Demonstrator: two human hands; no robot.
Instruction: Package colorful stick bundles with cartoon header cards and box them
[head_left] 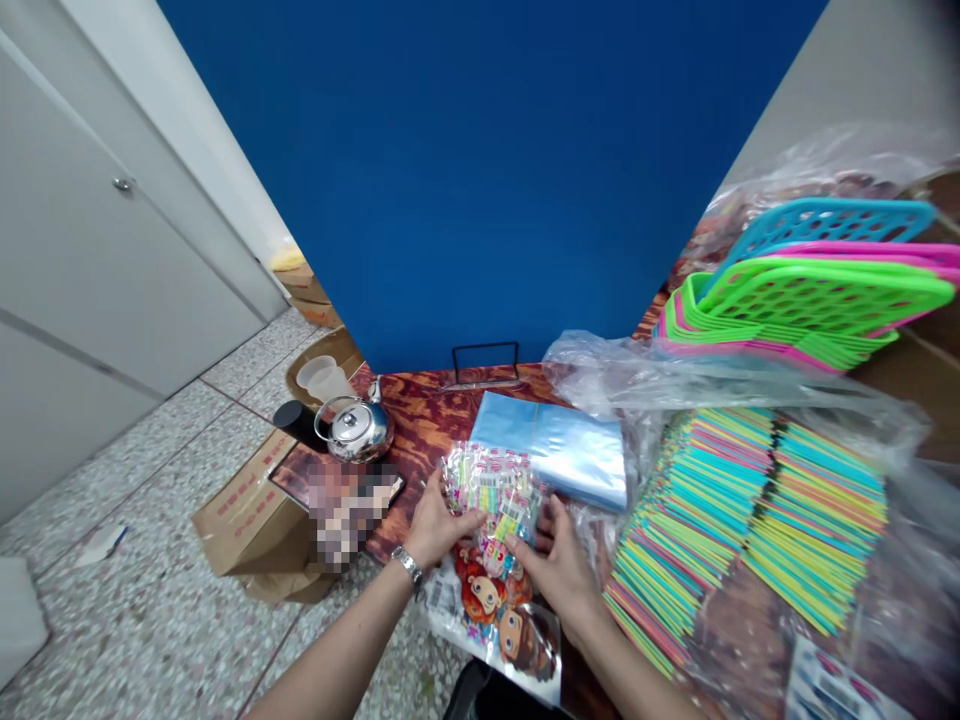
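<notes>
A clear plastic packet [491, 490] with colourful contents and printed labels lies in front of me. My left hand [441, 522] grips its left side, thumb on top and fingers along the edge. From the right, my right hand [556, 560] holds the packet, with the thumb pressed on its face and the fingers curled. Below the packet is a shiny bag printed with cartoon characters [487, 600], partly covered by it. Just beyond my right hand is a stack of clear bluish plastic bags [555, 440].
Bundled coloured sticks [697, 520] lie in plastic at right, below stacked plastic baskets [810, 310]. A metal kettle [356, 428] and black cylinder [298, 422] stand at left above a cardboard box [251, 510]. A blue panel [495, 180] rises behind the wood-patterned table [420, 400].
</notes>
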